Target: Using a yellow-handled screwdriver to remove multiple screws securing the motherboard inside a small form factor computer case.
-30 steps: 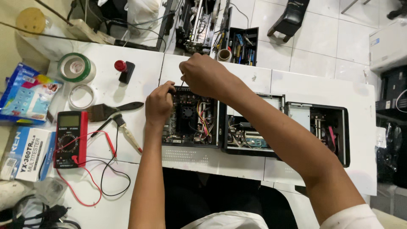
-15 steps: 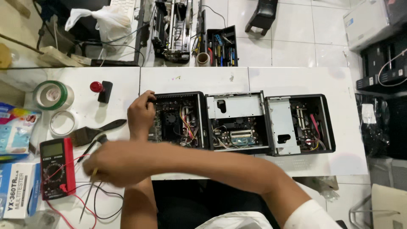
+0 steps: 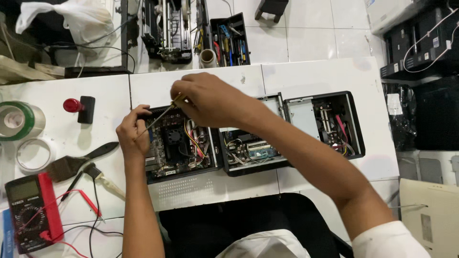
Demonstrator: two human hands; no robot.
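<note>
1. I see the white worktable (image 3: 306, 76) carrying everything; the open black metal computer case (image 3: 179, 143) sits near the middle of it, its left end under my hands and its near side toward the table's front edge. I judge the case heavy and rigid, with sharp sheet-metal rims. The circuit board (image 3: 167, 153) inside looks fragile, so the outer wall is the place to take hold, never the board or the bundled coloured wires (image 3: 193, 141).

2. A second open black case (image 3: 325, 124) lies just beside it to the right, touching or nearly so; I cannot tell which.

3. My right hand (image 3: 210, 100) hovers over the far wall of the first case, fingers closed around the handle of a thin metal-shafted screwdriver (image 3: 160, 117). The tool looks light and stiff, its shaft slippery; the handle is the only sound grip, and it is mostly hidden in my fist.

4. My left hand (image 3: 131, 136) rests on the case's left wall, fingers curled over the rim, thumb side toward the shaft. The fingertips are hidden inside the case, so I cannot tell whether they pinch anything.

5. The shaft slants down-left from my right fingers toward my left hand, its tip at the case's far-left corner, just beside my left fingers.

6. A black-and-red multimeter (image 3: 28, 210) lies at the table's front-left corner, well apart.
</note>
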